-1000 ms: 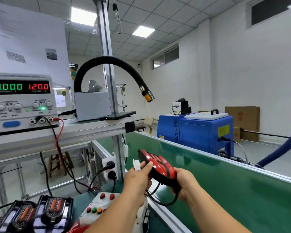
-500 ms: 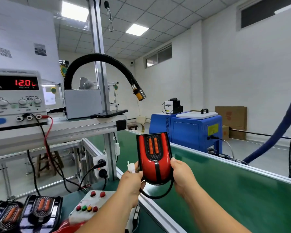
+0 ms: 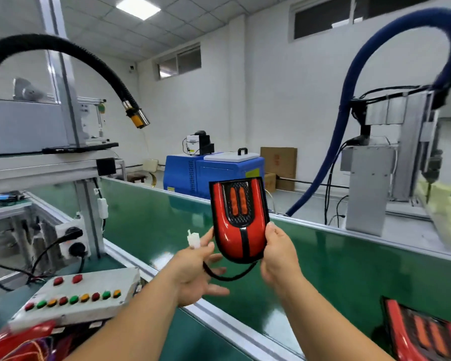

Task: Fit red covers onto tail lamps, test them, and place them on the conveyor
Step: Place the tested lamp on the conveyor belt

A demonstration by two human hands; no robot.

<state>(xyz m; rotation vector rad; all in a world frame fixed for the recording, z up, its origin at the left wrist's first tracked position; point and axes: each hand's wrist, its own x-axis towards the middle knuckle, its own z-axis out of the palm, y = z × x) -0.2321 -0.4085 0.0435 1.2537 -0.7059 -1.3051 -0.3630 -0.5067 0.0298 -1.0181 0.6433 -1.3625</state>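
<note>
Left hand [image 3: 193, 272]: pinches the white plug [image 3: 193, 237], other fingers spread.
Right hand [image 3: 279, 254]: grips the tail lamp [image 3: 238, 222] by its right edge.
Tail lamp: upright, long axis vertical, between both hands, above the conveyor [image 3: 349, 269] just past its near edge.

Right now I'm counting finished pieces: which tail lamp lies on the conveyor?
The lamp at bottom right, flat on the conveyor. The other lamp is upright in the right hand, its plug pinched in the left hand.
</note>
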